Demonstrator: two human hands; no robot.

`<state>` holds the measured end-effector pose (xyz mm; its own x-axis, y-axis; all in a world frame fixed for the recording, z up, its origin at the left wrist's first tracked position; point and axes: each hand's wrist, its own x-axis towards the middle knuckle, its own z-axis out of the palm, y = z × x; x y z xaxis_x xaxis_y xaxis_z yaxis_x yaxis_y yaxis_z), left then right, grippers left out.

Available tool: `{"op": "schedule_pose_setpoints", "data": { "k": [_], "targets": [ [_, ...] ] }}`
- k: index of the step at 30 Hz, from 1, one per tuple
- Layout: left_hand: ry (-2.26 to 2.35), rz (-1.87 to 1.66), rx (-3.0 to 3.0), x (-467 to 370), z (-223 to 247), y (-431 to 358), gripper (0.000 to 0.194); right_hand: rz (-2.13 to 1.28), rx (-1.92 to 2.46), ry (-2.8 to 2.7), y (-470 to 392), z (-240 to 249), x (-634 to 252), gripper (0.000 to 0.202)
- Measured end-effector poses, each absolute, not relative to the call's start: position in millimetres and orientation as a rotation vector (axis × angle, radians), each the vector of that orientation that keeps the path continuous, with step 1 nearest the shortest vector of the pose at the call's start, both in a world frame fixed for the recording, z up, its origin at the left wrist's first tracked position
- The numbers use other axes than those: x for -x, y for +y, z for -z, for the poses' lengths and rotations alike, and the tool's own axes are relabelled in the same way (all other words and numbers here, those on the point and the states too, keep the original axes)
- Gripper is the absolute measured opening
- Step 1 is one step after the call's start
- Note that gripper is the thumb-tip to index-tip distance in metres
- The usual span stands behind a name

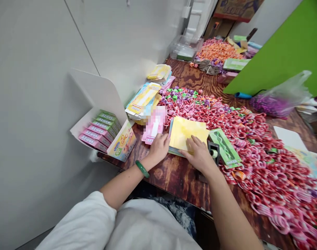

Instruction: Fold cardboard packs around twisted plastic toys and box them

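A stack of flat printed cartons, yellow on top [186, 130], lies on the wooden table in front of me. My left hand [159, 148] is at the stack's left edge, fingers bent and close together against it. Across the stack's front right part lies my right hand [198, 152], fingers spread on the yellow top and thumb by the front edge. Beside the left hand is a flat pink carton [155, 126], partly blurred out. A black tape dispenser [214, 151] and a green box [226, 147] with a wavy green piece stand just right of my right hand.
A big heap of red and pink striped rings [252, 149] covers the table's right side. An open display box [124, 142] holding several pink and green boxes sits at the left edge. More flat cartons [144, 99] are piled behind. A green panel [283, 52] rises at right.
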<state>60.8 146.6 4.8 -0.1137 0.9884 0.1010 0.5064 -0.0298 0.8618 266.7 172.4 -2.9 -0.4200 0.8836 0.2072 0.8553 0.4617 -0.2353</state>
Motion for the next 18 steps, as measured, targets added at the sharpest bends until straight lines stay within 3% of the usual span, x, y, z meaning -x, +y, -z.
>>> {"op": "schedule_pose_setpoints", "data": {
  "k": [6,18],
  "targets": [
    [1.584,-1.055,-1.559,-72,-3,144,0.029,-0.173,1.437,-2.413,153,18,-261,0.052],
    [1.391,-1.134,-1.261,-63,0,152,0.058,-0.223,1.384,-2.382,161,6,-260,0.04]
  ]
}}
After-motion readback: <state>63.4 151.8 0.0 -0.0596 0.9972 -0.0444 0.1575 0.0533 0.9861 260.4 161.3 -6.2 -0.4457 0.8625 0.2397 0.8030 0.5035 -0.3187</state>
